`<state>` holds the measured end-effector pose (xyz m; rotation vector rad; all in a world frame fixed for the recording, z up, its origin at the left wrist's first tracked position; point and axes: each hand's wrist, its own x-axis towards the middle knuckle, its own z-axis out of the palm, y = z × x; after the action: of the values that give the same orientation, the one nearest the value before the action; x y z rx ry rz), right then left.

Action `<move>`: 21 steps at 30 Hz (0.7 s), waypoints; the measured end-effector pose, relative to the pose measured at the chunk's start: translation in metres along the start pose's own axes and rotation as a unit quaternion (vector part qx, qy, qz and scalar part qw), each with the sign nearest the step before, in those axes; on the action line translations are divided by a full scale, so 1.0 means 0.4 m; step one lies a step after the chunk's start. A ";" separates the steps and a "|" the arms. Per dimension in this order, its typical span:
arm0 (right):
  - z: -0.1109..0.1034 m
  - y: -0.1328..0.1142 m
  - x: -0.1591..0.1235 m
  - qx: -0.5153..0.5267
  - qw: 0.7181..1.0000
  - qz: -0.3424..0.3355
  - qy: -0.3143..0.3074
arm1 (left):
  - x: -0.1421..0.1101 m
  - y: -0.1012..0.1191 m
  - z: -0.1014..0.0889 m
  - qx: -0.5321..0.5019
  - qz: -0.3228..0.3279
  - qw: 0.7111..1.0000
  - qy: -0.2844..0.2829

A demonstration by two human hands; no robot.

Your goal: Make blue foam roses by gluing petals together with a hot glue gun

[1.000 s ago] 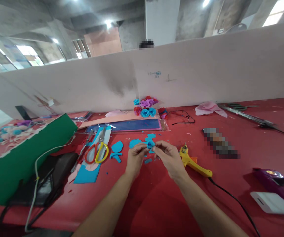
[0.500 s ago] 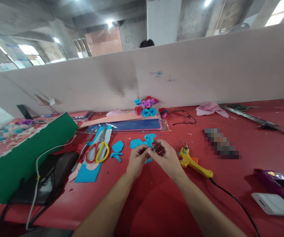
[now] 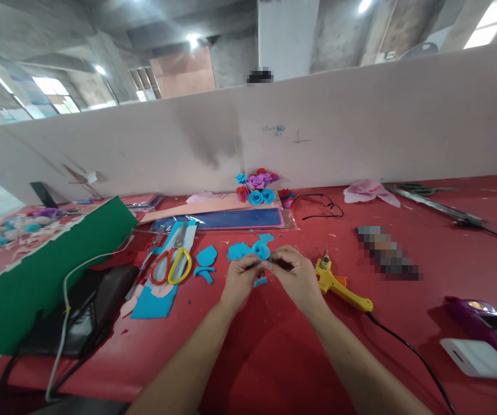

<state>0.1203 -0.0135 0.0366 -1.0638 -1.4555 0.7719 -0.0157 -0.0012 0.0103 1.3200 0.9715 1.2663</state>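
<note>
A small blue paper flower (image 3: 261, 249) is pinched between my two hands over the red table. My left hand (image 3: 242, 281) closes on its lower left side, thumb and fingers pressed together. On the other side, my right hand (image 3: 292, 274) grips close to the flower's base, which the fingers hide. Loose blue petals (image 3: 238, 251) lie just behind my left hand, and a small blue scrap (image 3: 260, 282) rests on the table between the wrists. Right of my right hand is a yellow glue gun (image 3: 337, 283) with a black cord.
Red-and-yellow-handled scissors (image 3: 171, 266) lie on blue sheets (image 3: 155, 302) at left. More blue pieces (image 3: 206, 255) sit beside them. Finished flowers (image 3: 257, 187) stand at the back against the white partition (image 3: 153, 150). A green panel (image 3: 58, 276) borders the left; a white box (image 3: 477, 357) is at right.
The blue flower has tipped, so its open rolled top now faces me more. My fingers have shifted slightly around its base. The other things lie where they were.
</note>
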 end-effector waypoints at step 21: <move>-0.011 -0.012 -0.008 0.145 0.987 0.059 -0.017 | 0.015 -0.015 -0.006 0.041 0.061 0.997 0.034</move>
<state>0.1235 -0.0189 0.0404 -0.9209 -1.2690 1.0564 -0.0168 0.0058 0.0053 1.4261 1.0133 1.3850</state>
